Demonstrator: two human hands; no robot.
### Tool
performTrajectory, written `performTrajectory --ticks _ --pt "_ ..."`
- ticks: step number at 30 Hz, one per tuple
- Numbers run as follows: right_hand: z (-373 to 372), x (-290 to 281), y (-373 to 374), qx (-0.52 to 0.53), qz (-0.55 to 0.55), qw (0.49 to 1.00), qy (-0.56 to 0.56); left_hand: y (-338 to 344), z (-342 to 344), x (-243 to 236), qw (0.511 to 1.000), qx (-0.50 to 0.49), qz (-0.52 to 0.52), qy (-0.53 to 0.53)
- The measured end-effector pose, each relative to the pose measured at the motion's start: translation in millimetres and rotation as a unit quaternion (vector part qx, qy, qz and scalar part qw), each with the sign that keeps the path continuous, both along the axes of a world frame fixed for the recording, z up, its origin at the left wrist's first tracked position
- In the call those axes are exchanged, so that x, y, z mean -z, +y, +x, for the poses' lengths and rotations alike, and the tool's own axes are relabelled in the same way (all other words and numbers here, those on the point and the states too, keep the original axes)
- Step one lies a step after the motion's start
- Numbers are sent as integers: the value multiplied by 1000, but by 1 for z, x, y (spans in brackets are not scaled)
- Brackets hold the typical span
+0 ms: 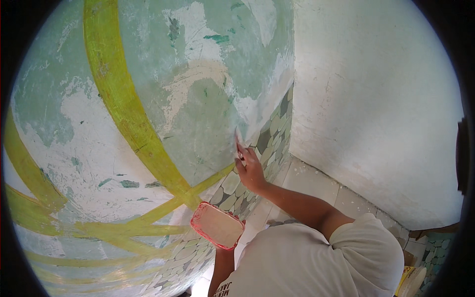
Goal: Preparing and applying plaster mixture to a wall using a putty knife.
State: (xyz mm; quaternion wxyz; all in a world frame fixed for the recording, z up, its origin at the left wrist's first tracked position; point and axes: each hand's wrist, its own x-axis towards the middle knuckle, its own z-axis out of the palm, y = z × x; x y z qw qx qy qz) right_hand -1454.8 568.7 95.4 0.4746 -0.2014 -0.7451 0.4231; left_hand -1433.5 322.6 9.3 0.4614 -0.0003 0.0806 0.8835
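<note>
My right hand [251, 169] is closed around a thin, flat putty knife [236, 140], seen nearly edge-on against the wall. The blade's outline is faint, and I cannot tell how firmly it touches. In front of it stretches the wall [198, 128], pale green with white and cream patches of filler. Below and to the left, my left hand [226, 252] supports a red-rimmed rectangular tub [217, 225] from beneath. Smooth beige putty fills the tub, and smears of it coat the rim. Most of the left fingers are hidden under the tub.
Yellow-green painted bands [126, 106] cross the wall. A strip of stone-patterned tiles [230, 183] runs along its base. A whitish wall [366, 99] meets it at the right corner, above pale floor tiles [316, 180]. A yellow-and-white bucket [411, 281] stands at lower right.
</note>
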Motion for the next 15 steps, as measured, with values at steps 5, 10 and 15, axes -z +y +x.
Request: performTrajectory --ticks 5,10,15 --pt "32 29 29 -153 -362 898 200 9 5 -21 999 -6 0 47" --pt "76 -24 70 -283 -621 704 198 3 1 -16 998 -9 7 68" --pt "78 -27 69 -287 -635 688 202 3 2 -16 998 -16 -8 58"
